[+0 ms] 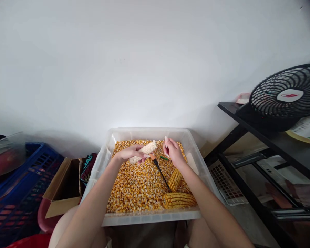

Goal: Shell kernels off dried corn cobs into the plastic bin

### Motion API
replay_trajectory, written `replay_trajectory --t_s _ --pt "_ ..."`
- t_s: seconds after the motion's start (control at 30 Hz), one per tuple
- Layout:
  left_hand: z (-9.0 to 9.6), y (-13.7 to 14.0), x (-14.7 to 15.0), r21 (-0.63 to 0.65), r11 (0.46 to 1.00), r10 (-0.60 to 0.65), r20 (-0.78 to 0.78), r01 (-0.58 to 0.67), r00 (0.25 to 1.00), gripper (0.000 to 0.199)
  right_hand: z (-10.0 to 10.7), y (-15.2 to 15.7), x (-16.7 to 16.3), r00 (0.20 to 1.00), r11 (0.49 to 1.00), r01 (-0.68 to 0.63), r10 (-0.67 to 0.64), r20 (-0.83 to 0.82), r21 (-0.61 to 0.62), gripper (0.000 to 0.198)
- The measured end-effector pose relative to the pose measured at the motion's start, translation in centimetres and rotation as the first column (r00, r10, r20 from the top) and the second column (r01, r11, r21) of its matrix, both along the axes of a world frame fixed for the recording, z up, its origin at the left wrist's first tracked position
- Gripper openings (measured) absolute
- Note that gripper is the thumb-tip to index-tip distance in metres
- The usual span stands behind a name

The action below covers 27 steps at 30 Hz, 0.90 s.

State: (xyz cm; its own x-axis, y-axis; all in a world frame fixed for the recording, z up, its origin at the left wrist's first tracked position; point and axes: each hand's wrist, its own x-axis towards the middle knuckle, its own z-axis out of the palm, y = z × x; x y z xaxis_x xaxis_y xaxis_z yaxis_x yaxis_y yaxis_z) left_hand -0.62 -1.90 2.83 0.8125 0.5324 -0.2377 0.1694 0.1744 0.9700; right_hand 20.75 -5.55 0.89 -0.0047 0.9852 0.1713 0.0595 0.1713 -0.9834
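Observation:
My left hand (133,152) is closed around a pale, stripped corn cob (146,150), held slanted above a bin of loose corn kernels (134,186). My right hand (172,150) is raised just right of the cob, apart from it, its fingers curled in; anything inside them is hidden. Between the hands lies a thin black tool with an orange end (159,168), on the kernels. A small green piece (164,158) shows near my right wrist. Two ears of corn with kernels, one upright-leaning (175,179) and one lying flat (179,200), rest at the bin's near right.
The translucent plastic bin (151,217) stands against a white wall (150,69). To the left are a blue crate (12,193) and an open cardboard box (60,187). A black rack (258,127) with a fan (289,94) stands to the right, near a white basket (226,182).

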Motion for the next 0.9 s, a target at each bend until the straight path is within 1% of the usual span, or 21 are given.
replay_trajectory --t_s 0.07,0.13,0.17,0.23,0.33,0.4,0.47,0.53,0.6,0.67,0.73,0.77,0.83,0.9 --pt "0.0 0.0 -0.2 -0.03 0.999 0.02 0.049 -0.019 0.999 0.032 0.2 0.2 0.5 0.983 0.994 0.079 -0.09 0.159 0.075 0.045" --pt "-0.1 0.1 -0.3 -0.066 0.997 0.036 0.086 -0.03 0.996 0.037 0.2 0.3 0.8 0.925 0.974 0.095 -0.163 0.344 0.205 0.032" --pt "-0.2 0.1 -0.4 -0.08 0.996 0.035 0.104 -0.027 0.994 0.039 0.2 0.2 0.9 0.89 0.957 0.086 -0.199 0.411 0.277 0.024" --pt "-0.5 0.3 -0.5 -0.094 0.996 0.013 0.138 0.0 0.99 0.041 0.3 -0.1 0.7 0.839 0.915 0.061 -0.264 0.477 0.399 0.016" --pt "-0.8 0.4 -0.6 -0.093 0.993 -0.053 0.148 0.068 0.988 0.039 0.7 -1.0 0.3 0.801 0.869 0.01 -0.304 0.516 0.495 0.021" --pt "-0.8 0.4 -0.5 -0.099 0.99 -0.085 0.114 0.096 0.99 0.037 1.1 -1.4 0.0 0.774 0.854 -0.053 -0.292 0.561 0.518 0.023" --pt "-0.7 0.3 -0.3 -0.105 0.989 -0.095 0.055 0.1 0.994 0.034 1.2 -1.6 -0.2 0.735 0.855 -0.123 -0.263 0.625 0.504 0.021" --pt "-0.5 0.2 -0.1 -0.094 0.992 -0.085 -0.015 0.084 0.996 0.032 1.1 -1.7 -0.3 0.693 0.871 -0.182 -0.215 0.688 0.456 0.021" --pt "-0.3 0.0 0.0 -0.069 0.994 -0.087 -0.086 0.081 0.992 0.03 0.9 -1.5 -0.3 0.67 0.889 -0.23 -0.15 0.727 0.396 0.021" --pt "-0.3 0.0 0.1 -0.043 0.996 -0.088 -0.137 0.083 0.987 0.033 0.6 -1.4 -0.3 0.68 0.901 -0.263 -0.08 0.728 0.345 0.021" --pt "-0.3 -0.1 0.3 -0.025 0.998 -0.069 -0.155 0.066 0.985 0.039 0.3 -1.2 -0.2 0.74 0.917 -0.255 -0.019 0.673 0.307 0.024" --pt "-0.3 -0.1 0.4 -0.018 0.998 -0.056 -0.15 0.053 0.987 0.042 0.2 -1.1 -0.3 0.79 0.929 -0.234 0.011 0.613 0.286 0.027" --pt "-0.3 -0.1 0.6 -0.005 1.0 -0.026 -0.118 0.025 0.993 0.042 0.1 -0.8 -0.3 0.899 0.957 -0.187 0.076 0.432 0.221 0.033" --pt "-0.4 -0.1 0.6 0.006 1.0 -0.008 -0.067 0.009 0.998 0.038 0.0 -0.5 -0.2 0.966 0.978 -0.15 0.114 0.233 0.145 0.039"
